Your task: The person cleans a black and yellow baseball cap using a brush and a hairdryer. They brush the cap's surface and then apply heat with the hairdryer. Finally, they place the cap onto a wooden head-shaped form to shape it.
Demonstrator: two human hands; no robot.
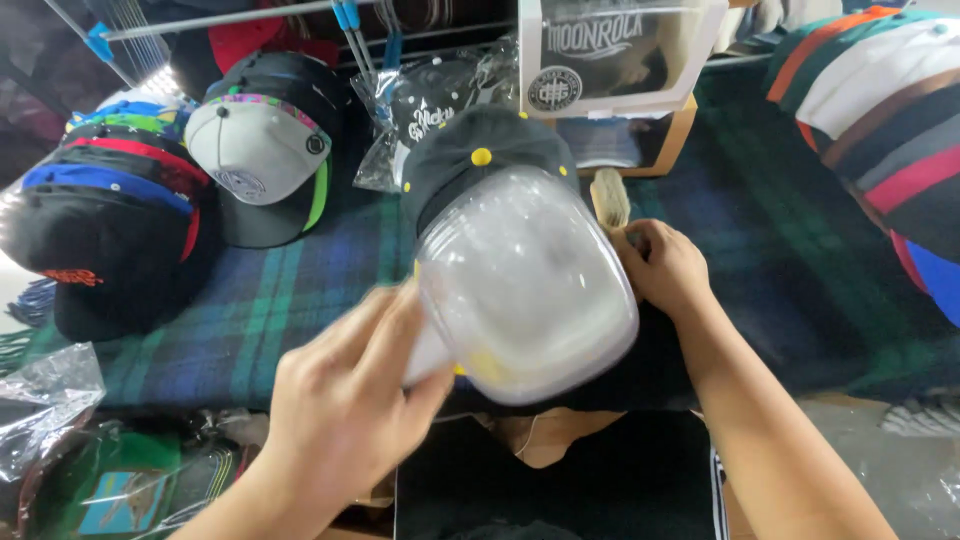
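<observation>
You are holding a black cap [487, 150] with a yellow top button and small yellow eyelets, its brim covered by a clear, glossy plastic brim protector [525, 285] that points toward you and is blurred. The cap sits at the middle of the view, over a dark blue and green plaid cloth [300, 290] spread on the table. Your left hand [345, 400] is at the near left edge of the plastic cover, fingers curled and pressed against its side and underside, clamped on the brim. Your right hand [665, 265] is on the far right edge of the cover, fingers folded around it and gripping. Just behind your right hand lies a small wooden brush [610, 197] with pale bristles, near a wooden-framed display box [625, 60]. To the left of the cap stands a grey-brimmed black cap [262, 150] with a green underside, and further left a stack of dark caps [110, 220] with red and blue trims. A bagged cap in clear plastic [430, 100] lies behind the held cap. At the far right is a row of striped caps [890, 130]. Crumpled clear plastic bags [50, 400] lie at the lower left.
</observation>
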